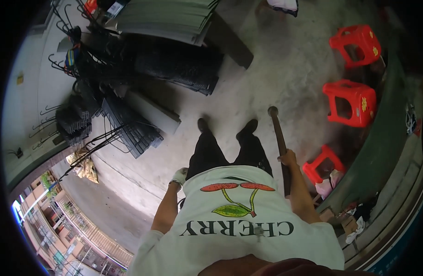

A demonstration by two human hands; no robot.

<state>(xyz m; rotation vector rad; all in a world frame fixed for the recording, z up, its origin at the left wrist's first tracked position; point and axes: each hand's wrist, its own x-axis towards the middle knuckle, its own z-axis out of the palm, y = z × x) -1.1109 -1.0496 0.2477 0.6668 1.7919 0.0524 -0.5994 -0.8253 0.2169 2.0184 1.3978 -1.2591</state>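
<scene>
My right hand (289, 158) is bare and closed around a long dark brown bar (279, 133) with a rounded, wider end. The bar slants beside my right leg, its rounded end away from me over the concrete floor. By my left hip hangs my left hand (179, 176), in a whitish glove with a band at the wrist. Its fingers are too small and partly turned away, so I cannot tell whether they hold anything. A thin dark curved piece shows just below that wrist, against my side.
Red plastic stools (356, 103) stand at right beside a green sheet (375, 147). Stacked black metal panels (174, 66) lie at upper left, greyish sheets (163, 18) above them. Black hooked rods (101, 138) jut out at left. A sack (84, 168) lies near the doorway.
</scene>
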